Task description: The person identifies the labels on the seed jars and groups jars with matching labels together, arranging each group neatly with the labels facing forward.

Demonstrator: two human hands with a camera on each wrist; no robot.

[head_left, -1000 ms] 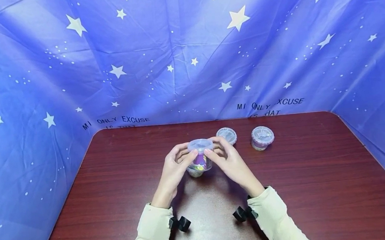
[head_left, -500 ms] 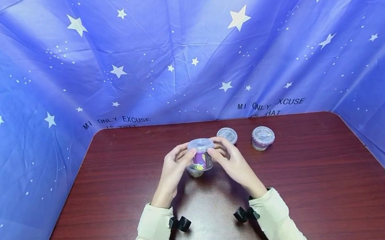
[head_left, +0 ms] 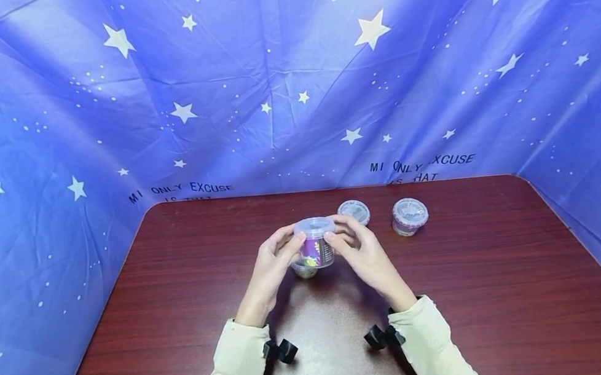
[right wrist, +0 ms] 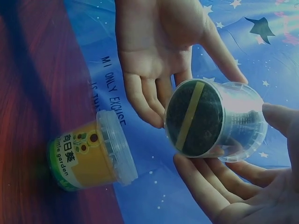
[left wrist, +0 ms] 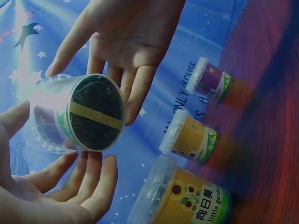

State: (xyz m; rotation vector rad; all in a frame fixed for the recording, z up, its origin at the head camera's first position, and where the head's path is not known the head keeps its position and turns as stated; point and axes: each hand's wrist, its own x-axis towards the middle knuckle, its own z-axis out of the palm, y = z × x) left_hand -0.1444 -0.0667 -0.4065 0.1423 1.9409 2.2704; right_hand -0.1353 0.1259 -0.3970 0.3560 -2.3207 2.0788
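Both hands hold a clear lidded plastic cup [head_left: 317, 252] above the table, its purple label with yellow flowers and a dark text panel facing the head camera. My left hand [head_left: 274, 260] grips its left side and my right hand [head_left: 357, 251] its right, thumbs on the near side. In the wrist views the cup's base [left wrist: 96, 95] shows dark contents and a yellow strip across it. Just beyond and below it stands a yellow-labelled sunflower cup [right wrist: 84, 151], mostly hidden by the held cup in the head view.
Two more lidded cups, one partly behind the right hand [head_left: 356, 211] and one purple-labelled [head_left: 409, 217], stand toward the back right of the dark red wooden table [head_left: 155, 328]. A blue star-printed cloth [head_left: 264, 62] hangs around the table's back and sides.
The held cup has turned slightly to the left, bringing more of its dark text panel into view. My right thumb has shifted slightly right; both hands otherwise stay in place.
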